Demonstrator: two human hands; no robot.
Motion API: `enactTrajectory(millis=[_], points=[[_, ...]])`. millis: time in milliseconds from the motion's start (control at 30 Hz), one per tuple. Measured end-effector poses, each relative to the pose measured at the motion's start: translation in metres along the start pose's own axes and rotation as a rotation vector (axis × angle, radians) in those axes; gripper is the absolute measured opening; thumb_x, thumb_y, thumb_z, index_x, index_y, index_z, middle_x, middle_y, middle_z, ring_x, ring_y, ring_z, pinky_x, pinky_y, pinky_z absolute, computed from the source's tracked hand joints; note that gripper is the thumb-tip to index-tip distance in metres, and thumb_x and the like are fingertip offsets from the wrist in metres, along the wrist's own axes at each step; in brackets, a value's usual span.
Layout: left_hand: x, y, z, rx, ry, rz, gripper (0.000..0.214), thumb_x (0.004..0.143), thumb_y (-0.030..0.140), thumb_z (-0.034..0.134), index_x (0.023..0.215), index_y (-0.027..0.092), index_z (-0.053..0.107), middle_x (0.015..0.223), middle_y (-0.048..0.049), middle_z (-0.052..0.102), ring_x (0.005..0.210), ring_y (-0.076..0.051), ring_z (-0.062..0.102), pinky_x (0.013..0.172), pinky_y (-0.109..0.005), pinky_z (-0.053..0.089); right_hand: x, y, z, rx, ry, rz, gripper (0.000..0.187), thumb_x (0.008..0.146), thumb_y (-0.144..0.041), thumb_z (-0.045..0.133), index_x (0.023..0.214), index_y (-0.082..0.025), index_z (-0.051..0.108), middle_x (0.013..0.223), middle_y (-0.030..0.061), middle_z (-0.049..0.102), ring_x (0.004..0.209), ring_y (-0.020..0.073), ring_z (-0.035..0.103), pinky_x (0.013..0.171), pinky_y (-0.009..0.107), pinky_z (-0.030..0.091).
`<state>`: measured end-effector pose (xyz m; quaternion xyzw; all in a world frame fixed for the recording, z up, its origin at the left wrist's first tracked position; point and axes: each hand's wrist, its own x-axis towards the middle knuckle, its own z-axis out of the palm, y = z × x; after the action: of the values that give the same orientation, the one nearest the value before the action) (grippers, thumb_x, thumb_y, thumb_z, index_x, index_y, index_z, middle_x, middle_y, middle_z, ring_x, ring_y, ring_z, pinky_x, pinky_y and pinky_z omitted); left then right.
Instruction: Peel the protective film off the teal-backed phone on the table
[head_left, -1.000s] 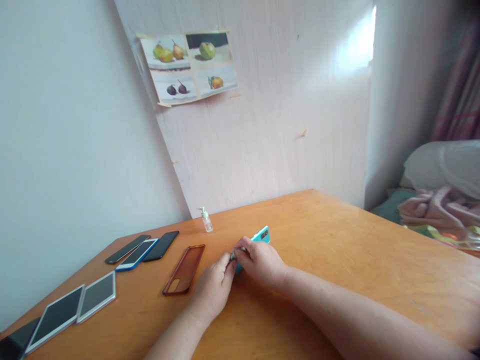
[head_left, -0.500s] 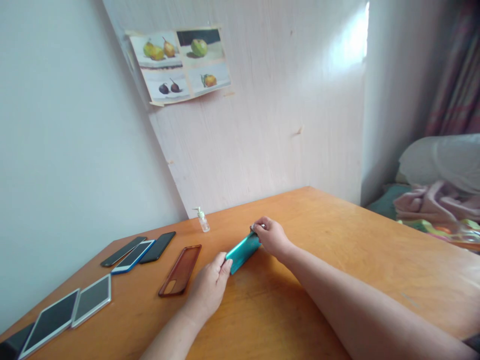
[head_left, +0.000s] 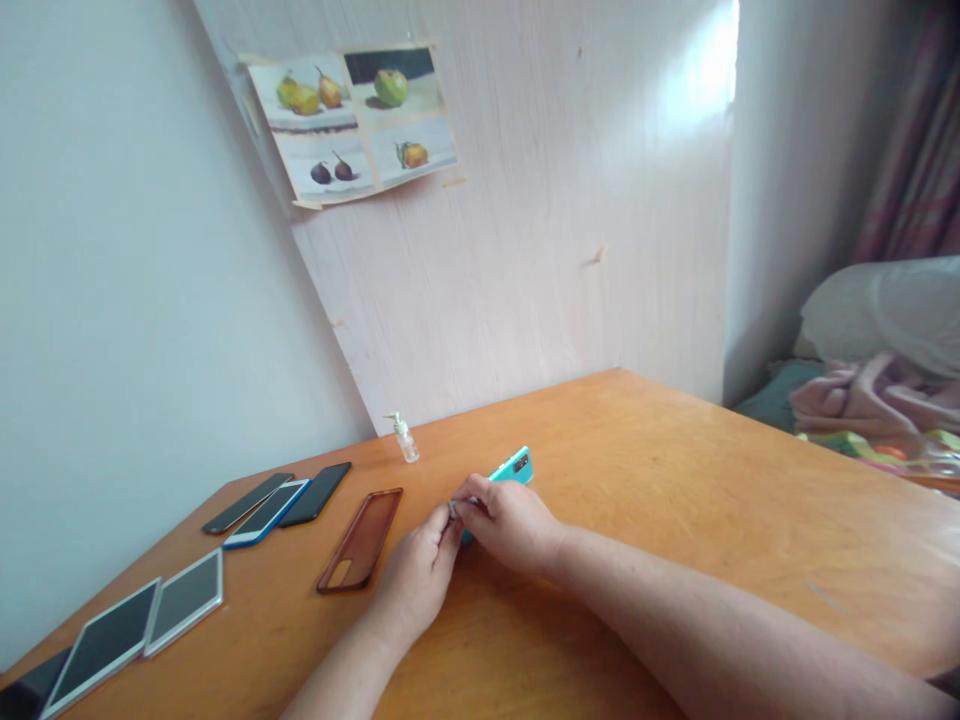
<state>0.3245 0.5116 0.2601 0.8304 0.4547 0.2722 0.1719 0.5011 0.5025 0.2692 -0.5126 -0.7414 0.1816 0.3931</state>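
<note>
A teal phone is held tilted on its long edge above the table, its camera block showing at the far end. My left hand is closed on the near end of it. My right hand is pinched at the phone's near upper corner, close to my left fingertips, and covers most of the phone's middle. Between the right thumb and fingers shows a bit of a small grey-white cloth, mostly hidden. Left of my left hand, a clear brown phone case lies flat on the table.
On the wooden table, a small clear pump bottle stands near the back edge. Several phones, among them a black one and a blue-edged one, lie at left with a white-framed tablet. A panel rises behind.
My right hand has slid along the phone's upper edge from the far end to the near end, beside my left hand. The phone's camera end is now uncovered.
</note>
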Motion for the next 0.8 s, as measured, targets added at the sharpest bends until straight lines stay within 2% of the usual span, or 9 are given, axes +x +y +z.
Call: enactTrajectory(millis=[100, 267, 433, 633, 800], points=[[0.001, 0.002, -0.001, 0.045, -0.001, -0.005, 0.026, 0.1, 0.04, 0.034, 0.096, 0.023, 0.053, 0.076, -0.0004, 0.062, 0.07, -0.017, 0.059, 0.063, -0.025, 0.037, 0.008, 0.009, -0.008, -0.027, 0.031, 0.093, 0.022, 0.09, -0.04, 0.05, 0.092, -0.026, 0.067, 0.08, 0.0, 0.071, 0.072, 0.015, 0.062, 0.061, 0.023, 0.036], [0.0, 0.003, -0.002, 0.078, -0.001, -0.007, 0.028, 0.099, 0.043, 0.034, 0.091, 0.023, 0.052, 0.074, 0.0002, 0.061, 0.069, -0.017, 0.059, 0.063, -0.025, 0.037, 0.025, 0.034, -0.023, 0.003, 0.163, 0.278, 0.021, 0.087, -0.039, 0.053, 0.084, -0.023, 0.068, 0.077, 0.0015, 0.07, 0.072, 0.0154, 0.06, 0.062, 0.024, 0.036], [0.0, 0.0, 0.0, 0.086, -0.002, -0.008, 0.03, 0.1, 0.046, 0.032, 0.091, 0.024, 0.051, 0.074, 0.0006, 0.061, 0.069, -0.017, 0.06, 0.065, -0.025, 0.037, 0.035, 0.055, -0.031, 0.002, 0.244, 0.351, 0.026, 0.087, -0.042, 0.051, 0.089, -0.022, 0.068, 0.08, 0.0029, 0.069, 0.073, 0.0161, 0.059, 0.061, 0.024, 0.036], [0.0, -0.001, 0.0, 0.092, -0.006, -0.006, 0.03, 0.1, 0.046, 0.032, 0.092, 0.024, 0.051, 0.074, 0.0004, 0.061, 0.069, -0.017, 0.059, 0.064, -0.025, 0.036, 0.032, 0.051, -0.028, 0.004, 0.241, 0.328, 0.025, 0.089, -0.04, 0.05, 0.089, -0.022, 0.068, 0.08, 0.0026, 0.069, 0.073, 0.0154, 0.059, 0.062, 0.024, 0.036], [0.0, 0.001, -0.001, 0.092, 0.001, -0.005, 0.029, 0.1, 0.044, 0.033, 0.091, 0.023, 0.051, 0.072, 0.0004, 0.06, 0.068, -0.017, 0.057, 0.063, -0.025, 0.035, 0.02, 0.027, -0.014, 0.027, 0.13, 0.176, 0.021, 0.089, -0.038, 0.052, 0.087, -0.023, 0.067, 0.078, 0.0005, 0.07, 0.073, 0.0142, 0.061, 0.063, 0.022, 0.038]])
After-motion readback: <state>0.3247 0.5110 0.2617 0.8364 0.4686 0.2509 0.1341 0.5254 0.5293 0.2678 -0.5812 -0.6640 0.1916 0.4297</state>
